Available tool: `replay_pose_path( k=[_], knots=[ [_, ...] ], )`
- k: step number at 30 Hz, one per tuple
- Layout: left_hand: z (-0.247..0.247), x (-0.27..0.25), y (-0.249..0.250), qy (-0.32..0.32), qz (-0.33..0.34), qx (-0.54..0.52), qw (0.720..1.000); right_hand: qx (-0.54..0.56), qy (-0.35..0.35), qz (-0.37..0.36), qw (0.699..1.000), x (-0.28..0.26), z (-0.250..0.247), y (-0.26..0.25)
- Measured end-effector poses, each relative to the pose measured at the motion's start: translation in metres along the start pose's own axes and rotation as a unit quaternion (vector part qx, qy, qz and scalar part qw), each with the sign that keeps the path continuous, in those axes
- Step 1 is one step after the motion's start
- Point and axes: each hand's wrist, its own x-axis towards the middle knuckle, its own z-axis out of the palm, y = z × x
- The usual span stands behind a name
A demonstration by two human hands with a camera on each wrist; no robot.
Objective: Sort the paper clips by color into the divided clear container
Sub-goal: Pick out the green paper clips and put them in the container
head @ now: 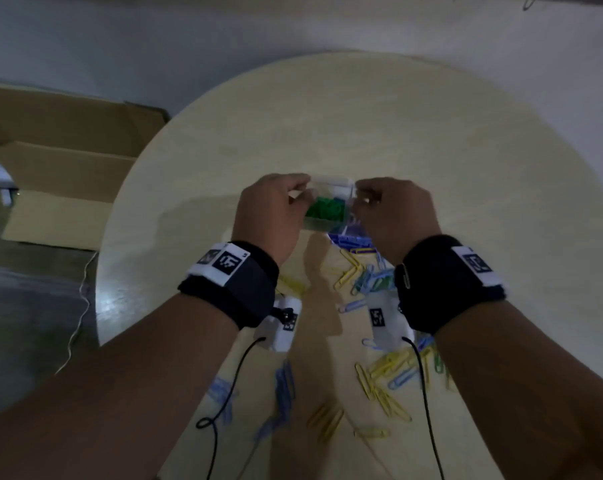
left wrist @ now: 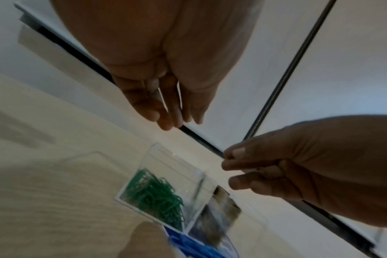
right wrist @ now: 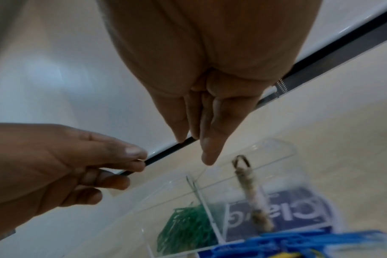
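Observation:
The divided clear container [head: 332, 184] [left wrist: 166, 157] [right wrist: 276, 148] stands mid-table. One compartment holds green clips [head: 324, 209] [left wrist: 157, 195] [right wrist: 186, 225]; a nearer one holds dark blue clips [left wrist: 188, 244] [right wrist: 287, 240]. A blurred yellowish clip [right wrist: 250, 188] [left wrist: 219, 209] is in mid-air at the compartment beside the green. My right hand [head: 390, 209] [right wrist: 201, 139] hovers just above it, thumb on fingertips, with nothing visible between them. My left hand [head: 272, 206] [right wrist: 141, 160] hovers at the container's left, thumb and forefinger pinching a small pale glint that looks like a clip.
Loose yellow clips [head: 386, 372] and light blue clips [head: 366, 282] lie scattered on the round table [head: 362, 116] under my wrists. A cardboard box [head: 68, 161] sits on the floor at the left. A blue printed card [right wrist: 298, 213] shows through the container.

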Motion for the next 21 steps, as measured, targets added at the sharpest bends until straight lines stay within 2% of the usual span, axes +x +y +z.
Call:
replay_pose_path(
  k=[1, 3, 5, 8, 9, 12, 15, 17, 21],
  knots=[
    [-0.003, -0.009, -0.001, 0.006, 0.031, -0.001, 0.999, 0.004, 0.024, -0.002, 1.0, -0.011, -0.007, 0.007],
    [-0.005, -0.036, 0.001, -0.03, 0.103, 0.023, 0.994, 0.033, 0.048, 0.0, 0.998, -0.042, -0.018, 0.027],
    [0.004, -0.071, 0.001, -0.111, 0.168, 0.059, 0.978, 0.051, 0.045, 0.001, 0.998, -0.085, -0.024, 0.054],
    [0.03, -0.122, 0.002, -0.22, 0.21, 0.09, 0.948, 0.004, 0.028, -0.013, 1.0, -0.143, -0.02, 0.096],
    [0.041, -0.134, 0.002, -0.248, 0.215, 0.114, 0.938, -0.034, 0.013, -0.03, 0.999, -0.159, -0.016, 0.11],
    [0.058, -0.154, -0.001, -0.308, 0.223, 0.179, 0.907, -0.137, -0.095, -0.063, 0.984, -0.191, -0.001, 0.133],
    [0.054, -0.155, -0.008, -0.323, 0.227, 0.221, 0.892, -0.172, -0.158, -0.056, 0.971, -0.2, 0.011, 0.131],
    [0.043, -0.155, -0.015, -0.319, 0.225, 0.233, 0.891, -0.171, -0.187, -0.084, 0.964, -0.204, 0.017, 0.122],
    [0.016, -0.152, -0.033, -0.289, 0.203, 0.212, 0.911, -0.143, -0.224, -0.155, 0.952, -0.215, 0.021, 0.105]
  ],
)
